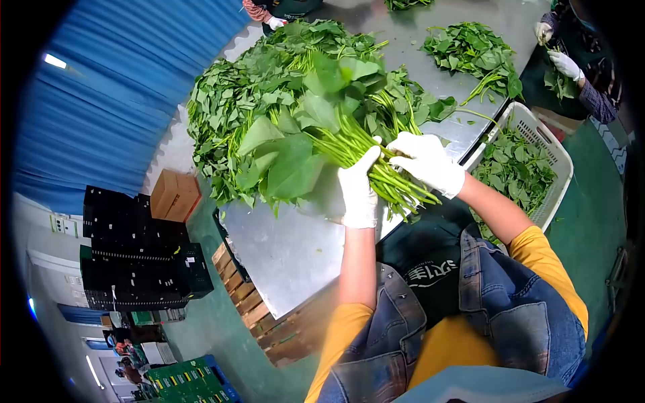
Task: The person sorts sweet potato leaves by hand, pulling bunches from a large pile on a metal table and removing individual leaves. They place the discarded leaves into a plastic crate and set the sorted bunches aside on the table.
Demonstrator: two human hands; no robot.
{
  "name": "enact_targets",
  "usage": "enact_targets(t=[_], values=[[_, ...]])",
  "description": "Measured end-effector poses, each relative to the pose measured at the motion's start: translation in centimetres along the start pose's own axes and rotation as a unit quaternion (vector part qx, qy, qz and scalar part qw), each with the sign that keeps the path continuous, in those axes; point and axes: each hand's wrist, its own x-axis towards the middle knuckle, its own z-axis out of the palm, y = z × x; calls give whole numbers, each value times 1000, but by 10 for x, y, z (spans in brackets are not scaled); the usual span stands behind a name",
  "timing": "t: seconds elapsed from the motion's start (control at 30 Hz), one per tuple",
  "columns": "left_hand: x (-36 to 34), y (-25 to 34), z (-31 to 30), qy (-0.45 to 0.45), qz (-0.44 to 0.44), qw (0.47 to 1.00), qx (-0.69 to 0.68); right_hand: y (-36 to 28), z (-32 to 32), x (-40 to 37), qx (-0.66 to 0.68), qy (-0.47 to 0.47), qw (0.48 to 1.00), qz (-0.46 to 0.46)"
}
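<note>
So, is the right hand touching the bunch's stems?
Touching: the head view shows the right hand wrapped around the green stems, no gap visible.

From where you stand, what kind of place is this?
Likely a vegetable sorting or packing shed: a metal table piled with leafy greens, the left hand and right hand gripping a bunch of stems, a white crate of leaves, stacked black crates.
</note>
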Motion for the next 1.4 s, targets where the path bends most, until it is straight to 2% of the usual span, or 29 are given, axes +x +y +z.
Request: enact_targets(t=[0.17, 0.23, 0.3, 0.33, 0.37, 0.4, 0.43, 0.47, 0.5, 0.57, 0.63, 0.67, 0.7, 0.73, 0.77, 0.83, 0.9, 0.93, 0.97, 1.0, 1.07, 1.1, 1.13, 1.17, 1.2, 1.23, 1.3, 1.37, 1.4], values=[[-6, 1, 0, 25, -41, 997, 52, 0, 4, 1, -14, -6, 1000, -27], [-11, 6, 2, 10, -24, 998, 55, -4, 2, 0, 25, -9, 1000, 18], [-1, -9, -7, 1, -10, 999, 30, -8, -3, -5, 164, 33, 984, 56], [2, -13, -10, -4, 32, 998, 55, -13, -5, -8, 253, 85, 962, 53], [9, -19, -19, -4, 33, 998, 55, -24, -24, -14, 104, 131, 985, 50], [20, -25, -31, 3, 22, 1000, 22, -20, -37, -21, 125, 187, 970, 88], [26, -25, -40, 11, 11, 1000, -13, 2, -51, -27, 130, 282, 949, 55], [24, -17, -47, -25, -14, 981, -193, 37, -68, -37, 197, 353, 913, 60], [26, -15, -53, -20, -11, 981, -192, 49, -83, -41, 496, 420, 748, 133], [32, -15, -66, -40, -66, 962, -263, 61, -94, -47, 621, 324, 691, 177], [41, -30, -73, -69, -54, 975, -204, 41, -75, -45, 471, 141, 826, 275], [34, -30, -67, -74, -51, 984, -151, 46, -64, -46, 301, -9, 942, 149], [29, -24, -59, -64, -43, 996, -52, 33, -54, -41, 409, -93, 876, 239], [30, -29, -60, -75, -50, 991, -99, 26, -48, -34, 367, -162, 874, 276], [31, -35, -61, -86, -57, 984, -146, 11, -42, -23, 289, -184, 899, 271], [32, -39, -64, -95, -61, 982, -153, 9, -27, -10, 345, -209, 885, 232], [28, -41, -66, -103, -70, 979, -161, 10, -12, -1, 316, -224, 918, 83], [27, -41, -67, -114, -81, 976, -170, 7, -11, 3, 384, -242, 879, 148], [24, -38, -66, -125, -92, 972, -177, -4, -8, 3, 452, -209, 844, 200], [18, -30, -59, -146, -118, 947, -261, 1, -3, 1, 481, -197, 827, 214], [22, -37, -66, -123, -88, 962, -225, 18, 7, -7, 508, -183, 810, 228], [21, -31, -63, -99, -56, 975, -189, 30, 5, -14, 466, -90, 871, 126], [21, -24, -62, -77, -82, 963, -246, 40, 1, -24, 413, 4, 911, 22], [21, -21, -66, -76, -55, 966, -241, 39, -13, -37, 619, 103, 751, 206], [17, -9, -67, -70, -57, 963, -256, 44, -37, -48, 720, 117, 662, 170], [12, 3, -70, -63, -58, 959, -271, 78, -64, -67, 720, 113, 663, 171], [12, 9, -80, -77, -36, 971, -222, 146, -115, -93, 870, 227, 429, -83], [21, 6, -85, -32, -20, 984, -176, 124, -146, -99, 846, 238, 476, -31], [17, 6, -77, -43, 35, 988, -147, 112, -144, -91, 847, 200, 493, 1]])
